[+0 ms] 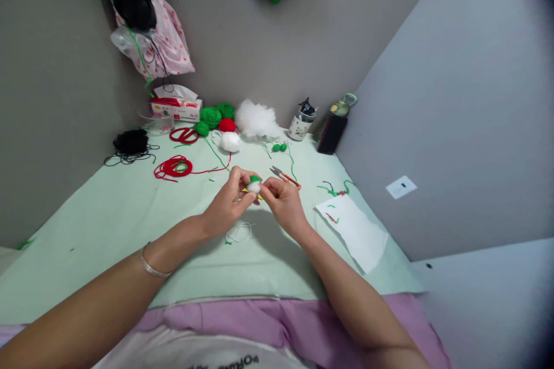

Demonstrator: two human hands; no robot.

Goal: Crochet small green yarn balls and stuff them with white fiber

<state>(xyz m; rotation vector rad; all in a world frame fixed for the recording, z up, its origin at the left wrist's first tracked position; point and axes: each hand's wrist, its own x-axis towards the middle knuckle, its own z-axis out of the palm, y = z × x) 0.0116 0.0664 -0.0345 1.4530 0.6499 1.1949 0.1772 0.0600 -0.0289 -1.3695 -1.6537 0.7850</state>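
Note:
Between my two hands, above the middle of the table, is a small green and white yarn piece point(254, 184) with a bit of yellow at its lower edge. My left hand point(234, 196) grips it from the left, thumb in front and fingers behind. From the right, my right hand point(280, 199) pinches at its white part; the fingertips partly hide it. Just behind my right hand lie orange-handled thread snips point(285, 177). A loop of white yarn point(239, 233) rests on the table below my hands.
Red yarn point(173, 167), black yarn point(131, 143), red-handled scissors point(184, 135) and green yarn balls point(210, 117) lie at the left and back. White stuffing point(257, 120), a pen cup point(302, 125) and a dark phone point(332, 134) stand behind. White paper point(357, 233) lies right.

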